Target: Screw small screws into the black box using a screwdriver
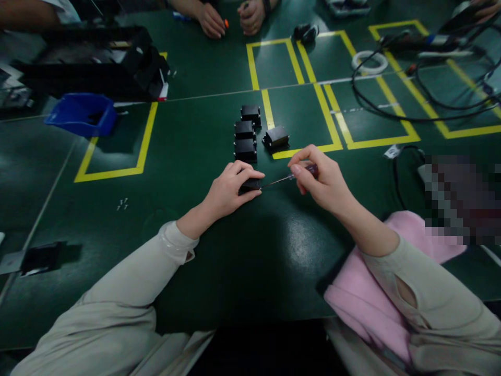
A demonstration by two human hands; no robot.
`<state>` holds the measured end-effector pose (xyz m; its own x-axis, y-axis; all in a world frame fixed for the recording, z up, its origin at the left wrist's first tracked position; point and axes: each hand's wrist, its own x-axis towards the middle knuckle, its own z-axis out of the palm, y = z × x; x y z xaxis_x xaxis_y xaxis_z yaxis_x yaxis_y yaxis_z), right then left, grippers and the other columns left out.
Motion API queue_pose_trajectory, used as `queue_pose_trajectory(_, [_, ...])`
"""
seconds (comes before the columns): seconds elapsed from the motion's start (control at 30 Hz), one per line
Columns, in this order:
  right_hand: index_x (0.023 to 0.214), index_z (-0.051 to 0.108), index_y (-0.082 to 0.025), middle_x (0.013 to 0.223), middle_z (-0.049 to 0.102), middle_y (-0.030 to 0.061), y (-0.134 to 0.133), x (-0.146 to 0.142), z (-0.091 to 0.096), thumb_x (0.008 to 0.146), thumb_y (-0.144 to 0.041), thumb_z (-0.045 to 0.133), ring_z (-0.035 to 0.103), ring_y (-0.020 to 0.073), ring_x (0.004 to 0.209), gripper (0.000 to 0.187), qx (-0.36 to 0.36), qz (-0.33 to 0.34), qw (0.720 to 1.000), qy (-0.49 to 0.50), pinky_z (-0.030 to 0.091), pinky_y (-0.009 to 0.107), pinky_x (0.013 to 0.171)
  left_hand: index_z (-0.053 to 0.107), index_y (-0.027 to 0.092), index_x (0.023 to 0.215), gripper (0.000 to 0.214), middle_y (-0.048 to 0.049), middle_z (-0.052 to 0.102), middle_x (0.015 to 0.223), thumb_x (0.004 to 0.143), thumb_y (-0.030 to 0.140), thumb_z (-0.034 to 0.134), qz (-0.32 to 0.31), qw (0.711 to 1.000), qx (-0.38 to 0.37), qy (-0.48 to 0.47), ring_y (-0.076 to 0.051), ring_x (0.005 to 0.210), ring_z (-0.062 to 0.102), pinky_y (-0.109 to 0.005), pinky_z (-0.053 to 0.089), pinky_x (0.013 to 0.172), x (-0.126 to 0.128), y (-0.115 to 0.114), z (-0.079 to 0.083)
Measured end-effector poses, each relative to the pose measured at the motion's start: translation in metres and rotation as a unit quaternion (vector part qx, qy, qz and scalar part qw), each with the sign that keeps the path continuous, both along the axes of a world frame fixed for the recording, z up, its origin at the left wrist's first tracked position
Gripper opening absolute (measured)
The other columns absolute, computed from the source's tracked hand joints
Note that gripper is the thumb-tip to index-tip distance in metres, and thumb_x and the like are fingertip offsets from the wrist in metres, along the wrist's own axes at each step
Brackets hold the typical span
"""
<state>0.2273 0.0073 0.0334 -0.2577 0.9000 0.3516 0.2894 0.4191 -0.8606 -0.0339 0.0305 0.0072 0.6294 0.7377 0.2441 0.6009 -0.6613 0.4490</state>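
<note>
My left hand [230, 187] is closed around a small black box [251, 184] on the green table, covering much of it. In my right hand [319, 175] is a screwdriver [280, 180] with a dark, partly clear handle, gripped between thumb and fingers. Its thin shaft points left, and the tip meets or nearly meets the box's right end. Just beyond stand several similar black boxes: three in a column, the nearest of them this box [246, 149], and one tilted box [276, 137] to the right. Small silvery screws show at their ends.
Loose screws [122, 203] lie left of my hands. A blue bin [84, 116] sits beside a long black housing [97, 62]. Pink cloth [368, 303] lies under my right forearm. Black cables [376, 107] curl at right. Across the table are another person's hands [250, 18].
</note>
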Motion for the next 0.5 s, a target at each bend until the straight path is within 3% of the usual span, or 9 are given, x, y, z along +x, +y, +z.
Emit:
queue_pose_trajectory(0.07, [0.09, 0.056, -0.022, 0.053, 0.049, -0.0099, 0.0, -0.0002, -0.0003, 0.101, -0.037, 0.059, 0.047, 0.0066, 0.04, 0.019, -0.014, -0.001, 1.0, -0.002, 0.031, 0.025, 0.046, 0.063, 0.023, 0.128, 0.033, -0.0085, 0.06, 0.123, 0.097, 0.034, 0.066, -0.003, 1.0, -0.002, -0.003, -0.027, 0.116, 0.058, -0.045, 0.05, 0.099, -0.0001, -0.0001, 0.0006])
queue_pose_trajectory(0.23, [0.102, 0.054, -0.022, 0.061, 0.051, -0.0099, -0.0006, -0.0004, 0.0001, 0.099, -0.024, 0.059, 0.05, 0.007, 0.047, 0.006, 0.007, 0.002, 1.0, 0.004, 0.036, 0.025, 0.051, 0.064, 0.023, 0.128, 0.033, -0.0087, 0.06, 0.123, 0.097, 0.033, 0.067, -0.002, 1.0, -0.003, -0.002, -0.027, 0.116, 0.058, -0.045, 0.05, 0.1, 0.0002, -0.0003, 0.0015])
queue_pose_trajectory(0.43, [0.091, 0.055, -0.022, 0.054, 0.05, -0.0101, -0.0006, 0.0, 0.0004, 0.101, -0.035, 0.059, 0.047, 0.0066, 0.04, 0.016, -0.021, 0.002, 1.0, -0.003, 0.032, 0.025, 0.045, 0.063, 0.024, 0.128, 0.033, -0.0087, 0.06, 0.124, 0.097, 0.034, 0.067, 0.001, 1.0, -0.007, -0.001, -0.027, 0.116, 0.058, -0.045, 0.05, 0.099, 0.0005, -0.0006, 0.0016])
queue_pose_trajectory(0.5, [0.095, 0.055, -0.023, 0.056, 0.05, -0.0099, -0.0009, -0.0003, 0.0006, 0.1, -0.031, 0.059, 0.047, 0.0071, 0.042, 0.011, -0.016, 0.0, 1.0, 0.0, 0.033, 0.025, 0.046, 0.063, 0.024, 0.128, 0.033, -0.0088, 0.06, 0.124, 0.097, 0.034, 0.066, 0.002, 1.0, -0.009, 0.001, -0.027, 0.117, 0.058, -0.045, 0.05, 0.1, 0.0006, -0.0007, 0.002])
